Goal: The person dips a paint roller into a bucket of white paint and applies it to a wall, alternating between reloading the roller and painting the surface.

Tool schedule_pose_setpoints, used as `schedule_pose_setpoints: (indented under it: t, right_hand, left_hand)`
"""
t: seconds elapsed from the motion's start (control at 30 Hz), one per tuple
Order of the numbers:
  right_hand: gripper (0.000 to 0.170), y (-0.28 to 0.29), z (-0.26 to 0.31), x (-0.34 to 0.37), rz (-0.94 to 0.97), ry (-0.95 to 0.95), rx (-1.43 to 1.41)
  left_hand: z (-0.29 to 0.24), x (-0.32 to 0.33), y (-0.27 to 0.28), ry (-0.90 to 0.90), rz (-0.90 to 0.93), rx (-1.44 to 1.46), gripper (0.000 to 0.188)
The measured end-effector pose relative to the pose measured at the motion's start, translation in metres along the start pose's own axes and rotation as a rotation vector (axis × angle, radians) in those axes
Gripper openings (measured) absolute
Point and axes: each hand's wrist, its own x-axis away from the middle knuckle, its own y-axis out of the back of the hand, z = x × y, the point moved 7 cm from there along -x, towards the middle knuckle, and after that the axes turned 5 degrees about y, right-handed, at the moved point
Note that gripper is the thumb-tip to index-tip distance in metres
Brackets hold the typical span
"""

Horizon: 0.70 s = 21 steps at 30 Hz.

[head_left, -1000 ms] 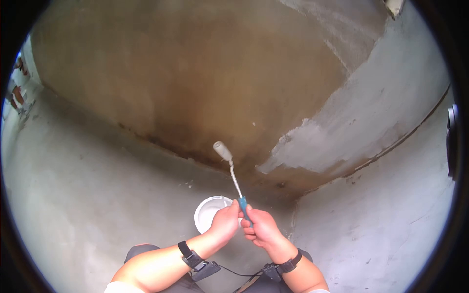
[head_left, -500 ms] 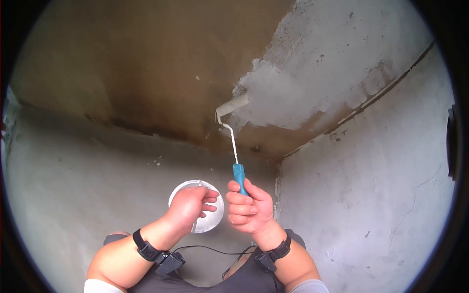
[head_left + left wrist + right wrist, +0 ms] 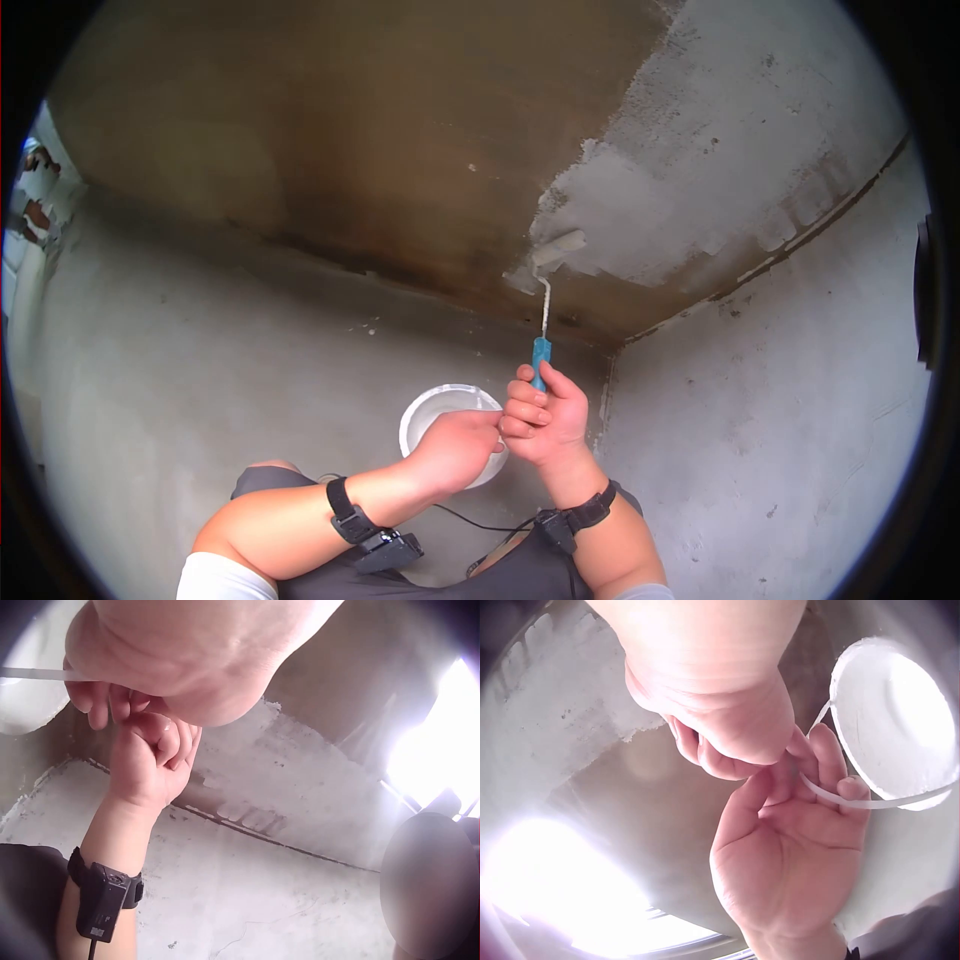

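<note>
My right hand [image 3: 550, 415] grips the blue handle of a paint roller [image 3: 541, 362], its fingers curled round it. The roller's pale sleeve [image 3: 560, 248] lies sideways at the ragged border between the brown surface [image 3: 400, 130] and the light grey coated patch [image 3: 720, 150]. Close beside the right hand, my left hand [image 3: 455, 450] holds a white bucket [image 3: 420, 410] by its thin white handle [image 3: 844, 802], which runs through the curled fingers. The left hand covers part of the bucket in the head view. In the right wrist view the bucket's pale inside shows.
A grey surface [image 3: 250, 340] spreads round the bucket, and another grey surface [image 3: 760, 400] rises on the right, meeting it at a corner. Black wrist cameras with a cable [image 3: 485, 525] are strapped to both arms. Bright light [image 3: 562, 889] glares in both wrist views.
The roller, upright over the brown surface a second ago, now lies sideways at the grey patch's border. The hands moved apart, then the left hand and bucket came back beside the right hand.
</note>
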Motion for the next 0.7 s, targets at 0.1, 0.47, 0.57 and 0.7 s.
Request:
schedule_pose_setpoints:
  t: [0.1, 0.47, 0.57, 0.7]
  right_hand:
    - [0.025, 0.014, 0.003, -0.012, -0.083, 0.071, 0.033]
    - [0.022, 0.033, 0.021, -0.014, -0.281, 0.276, 0.029]
    - [0.022, 0.028, 0.021, -0.012, -0.26, 0.244, -0.008]
    - [0.022, 0.019, 0.021, -0.008, -0.185, 0.178, -0.068]
  left_hand:
    - [0.004, -0.006, 0.0, -0.104, -0.029, -0.038, 0.045]
    - [0.004, -0.012, 0.012, -0.074, -0.186, 0.168, 0.04]
    - [0.006, -0.02, 0.019, -0.021, -0.198, 0.203, 0.033]
    - [0.008, -0.029, 0.023, 0.006, -0.231, 0.255, 0.028]
